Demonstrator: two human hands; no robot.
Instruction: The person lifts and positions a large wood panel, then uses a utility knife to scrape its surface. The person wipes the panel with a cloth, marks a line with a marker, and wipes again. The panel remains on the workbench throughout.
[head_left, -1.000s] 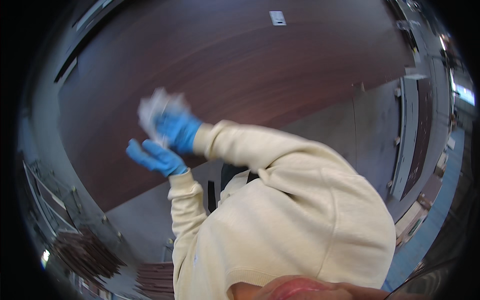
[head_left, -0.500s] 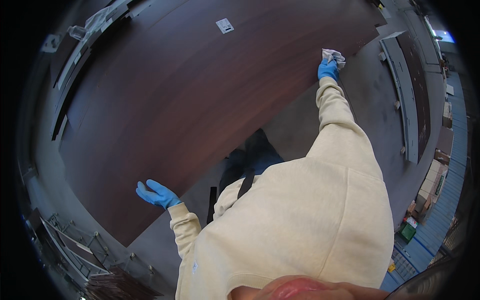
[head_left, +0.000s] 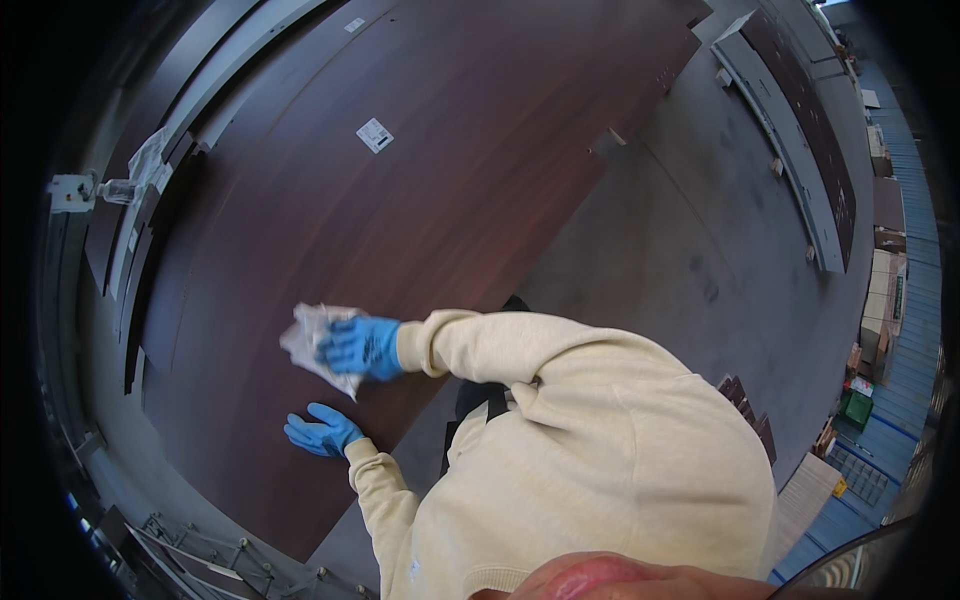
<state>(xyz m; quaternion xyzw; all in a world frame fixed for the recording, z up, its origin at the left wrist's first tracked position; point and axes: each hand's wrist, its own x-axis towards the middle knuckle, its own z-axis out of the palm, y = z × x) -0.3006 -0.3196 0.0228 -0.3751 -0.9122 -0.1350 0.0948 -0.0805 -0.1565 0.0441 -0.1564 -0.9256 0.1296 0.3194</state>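
Note:
A large dark brown wood-grain panel stretches across the view in front of me. My right hand, in a blue glove, presses a crumpled white cloth against the panel's near left part. Its fingers are bent over the cloth, and the hand is slightly blurred. Just below it, my left hand, also gloved in blue, is at the panel's surface with its fingers apart and holds nothing. A white printed label is stuck on the panel farther up.
Long grey-edged boards stand off to the right on the grey floor. At the left edge lie more strips and a clear plastic bottle. A wheeled rack is at lower left; boxes and a green crate line the right side.
My right hand has swept the cloth from the panel's far right edge to its near left part, close to my left hand. The whole view has shifted with my head.

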